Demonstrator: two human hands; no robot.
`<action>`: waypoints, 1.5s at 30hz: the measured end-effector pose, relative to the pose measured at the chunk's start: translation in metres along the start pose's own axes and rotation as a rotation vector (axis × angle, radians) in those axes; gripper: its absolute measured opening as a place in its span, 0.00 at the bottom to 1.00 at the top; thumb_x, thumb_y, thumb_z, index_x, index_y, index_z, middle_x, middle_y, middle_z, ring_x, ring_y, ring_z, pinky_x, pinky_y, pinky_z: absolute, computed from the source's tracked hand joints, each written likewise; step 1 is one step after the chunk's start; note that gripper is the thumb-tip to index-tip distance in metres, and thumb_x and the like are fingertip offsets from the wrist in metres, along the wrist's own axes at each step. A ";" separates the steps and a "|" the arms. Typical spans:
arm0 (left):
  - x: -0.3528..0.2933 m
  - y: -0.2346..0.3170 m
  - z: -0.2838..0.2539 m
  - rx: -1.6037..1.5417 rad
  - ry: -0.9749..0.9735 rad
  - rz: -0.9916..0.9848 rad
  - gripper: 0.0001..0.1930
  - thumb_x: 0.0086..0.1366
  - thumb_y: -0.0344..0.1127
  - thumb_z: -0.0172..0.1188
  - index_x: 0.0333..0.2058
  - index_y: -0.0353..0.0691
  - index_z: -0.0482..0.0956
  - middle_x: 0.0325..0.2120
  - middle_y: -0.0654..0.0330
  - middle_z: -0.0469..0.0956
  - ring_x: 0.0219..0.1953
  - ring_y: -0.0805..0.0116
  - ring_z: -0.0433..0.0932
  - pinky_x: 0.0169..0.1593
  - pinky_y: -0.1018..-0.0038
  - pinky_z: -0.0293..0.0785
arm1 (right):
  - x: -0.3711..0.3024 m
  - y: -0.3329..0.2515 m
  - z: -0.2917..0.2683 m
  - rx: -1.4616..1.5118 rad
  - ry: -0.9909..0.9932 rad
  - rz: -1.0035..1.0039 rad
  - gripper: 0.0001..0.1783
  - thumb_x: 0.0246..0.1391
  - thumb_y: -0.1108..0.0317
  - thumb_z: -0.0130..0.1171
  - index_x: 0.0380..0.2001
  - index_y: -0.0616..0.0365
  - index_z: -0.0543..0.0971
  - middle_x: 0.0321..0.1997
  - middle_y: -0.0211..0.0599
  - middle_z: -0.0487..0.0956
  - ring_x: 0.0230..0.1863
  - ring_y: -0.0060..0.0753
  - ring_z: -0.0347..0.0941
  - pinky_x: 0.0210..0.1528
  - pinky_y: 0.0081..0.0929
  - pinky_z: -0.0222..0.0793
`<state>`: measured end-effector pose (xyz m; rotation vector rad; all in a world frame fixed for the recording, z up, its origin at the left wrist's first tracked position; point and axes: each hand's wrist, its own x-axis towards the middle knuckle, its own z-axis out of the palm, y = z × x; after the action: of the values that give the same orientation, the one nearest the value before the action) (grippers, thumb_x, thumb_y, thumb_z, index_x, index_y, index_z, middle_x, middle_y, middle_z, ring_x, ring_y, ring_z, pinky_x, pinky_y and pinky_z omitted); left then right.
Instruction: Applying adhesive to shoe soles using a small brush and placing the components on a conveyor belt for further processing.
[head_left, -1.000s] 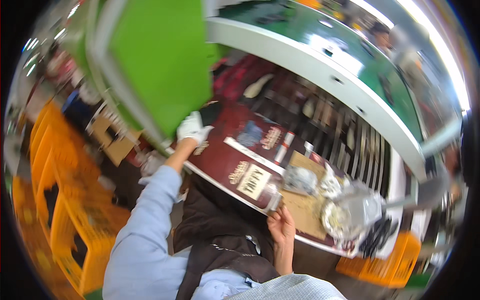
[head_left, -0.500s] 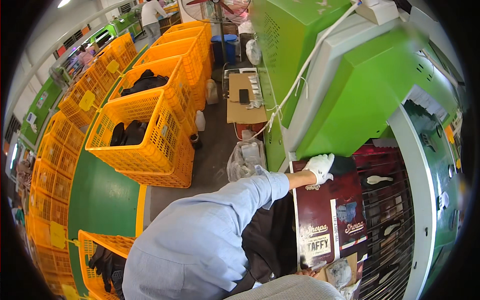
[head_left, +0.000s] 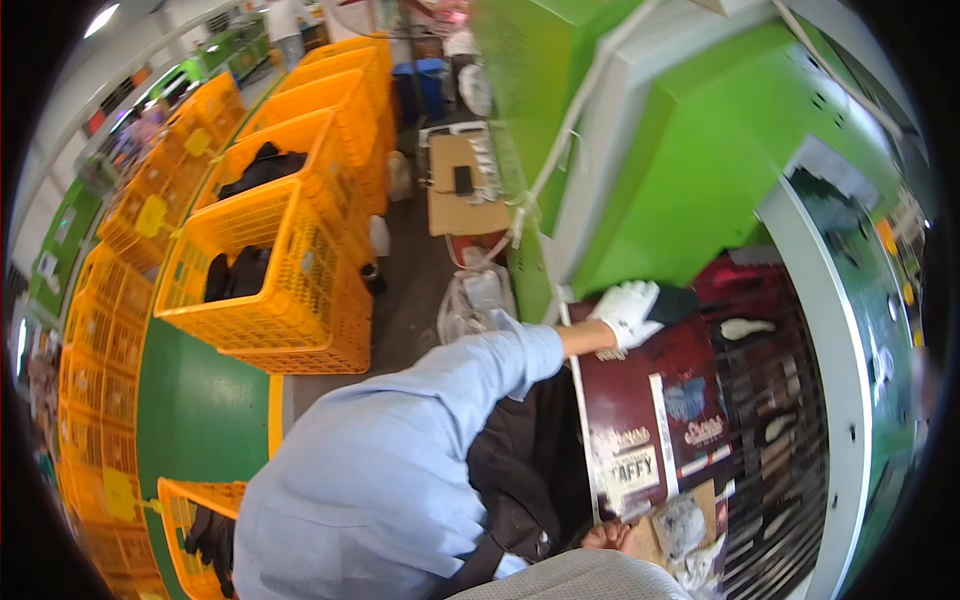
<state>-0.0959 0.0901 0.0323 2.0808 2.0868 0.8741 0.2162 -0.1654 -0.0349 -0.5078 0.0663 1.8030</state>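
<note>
Laid at left with a green floor strip (head_left: 200, 425), edged by a yellow line (head_left: 276, 415), changing to dark grey floor (head_left: 410, 305) on the right; lined along both sides of the green strip with stacked orange crates (head_left: 340, 285); bounded at upper left by a pale wall (head_left: 65, 138); lit there by a ceiling lamp (head_left: 101, 20); furnished at upper centre with a low cardboard-topped stand (head_left: 455, 212), with a blue bin (head_left: 424, 88) beyond; fitted at far left with green machinery (head_left: 64, 235)

Stacked orange crates (head_left: 285, 312) (with openwork sides) stand left of a blue bin (head_left: 429, 86).
</note>
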 end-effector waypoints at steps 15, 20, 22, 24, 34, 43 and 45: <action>0.017 -0.004 0.030 0.275 -0.302 -0.057 0.41 0.59 0.59 0.60 0.62 0.37 0.58 0.49 0.42 0.72 0.50 0.46 0.75 0.53 0.58 0.73 | -0.008 0.014 0.022 0.001 0.138 -0.140 0.05 0.60 0.67 0.58 0.38 0.54 0.76 0.28 0.24 0.74 0.26 0.20 0.64 0.30 0.22 0.63; 0.018 -0.001 0.028 0.262 -0.299 -0.060 0.41 0.58 0.60 0.60 0.61 0.38 0.59 0.49 0.41 0.72 0.50 0.44 0.75 0.52 0.56 0.74 | -0.007 0.017 0.027 -0.015 0.159 -0.165 0.10 0.59 0.66 0.59 0.44 0.54 0.77 0.30 0.25 0.76 0.26 0.19 0.66 0.29 0.21 0.64; 0.018 -0.002 0.030 0.268 -0.257 -0.030 0.42 0.57 0.60 0.61 0.60 0.38 0.60 0.48 0.40 0.73 0.49 0.43 0.76 0.52 0.55 0.73 | -0.008 0.016 0.029 -0.032 0.149 -0.156 0.10 0.59 0.67 0.59 0.44 0.54 0.77 0.30 0.25 0.76 0.26 0.19 0.67 0.29 0.21 0.65; 0.019 -0.004 0.035 0.278 -0.273 -0.030 0.40 0.56 0.59 0.63 0.58 0.38 0.61 0.47 0.40 0.73 0.48 0.43 0.76 0.50 0.54 0.74 | -0.009 0.015 0.032 -0.033 0.189 -0.191 0.12 0.59 0.66 0.60 0.45 0.55 0.77 0.30 0.25 0.77 0.26 0.19 0.68 0.30 0.20 0.65; 0.023 0.009 0.041 0.224 -0.364 0.008 0.41 0.53 0.51 0.68 0.58 0.32 0.62 0.44 0.36 0.75 0.47 0.39 0.76 0.52 0.57 0.73 | -0.024 0.012 0.037 -0.042 0.140 -0.257 0.09 0.60 0.66 0.58 0.42 0.55 0.76 0.31 0.24 0.77 0.26 0.16 0.68 0.28 0.18 0.65; -0.030 0.091 0.030 0.164 -0.391 0.116 0.42 0.56 0.54 0.63 0.61 0.33 0.58 0.47 0.35 0.73 0.48 0.38 0.75 0.51 0.54 0.73 | -0.035 -0.003 0.034 -0.022 0.151 -0.305 0.06 0.59 0.67 0.60 0.38 0.55 0.77 0.31 0.26 0.76 0.26 0.18 0.68 0.28 0.18 0.66; -0.052 0.104 0.038 0.214 -0.432 0.061 0.41 0.58 0.55 0.61 0.62 0.34 0.57 0.47 0.36 0.72 0.48 0.39 0.75 0.50 0.54 0.73 | -0.041 -0.010 0.034 -0.086 0.208 -0.380 0.08 0.59 0.68 0.60 0.41 0.56 0.77 0.30 0.25 0.76 0.25 0.17 0.68 0.28 0.17 0.66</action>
<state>0.0179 0.0461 0.0276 2.1950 1.9565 0.1782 0.2230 -0.1890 0.0133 -0.7174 0.0326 1.3831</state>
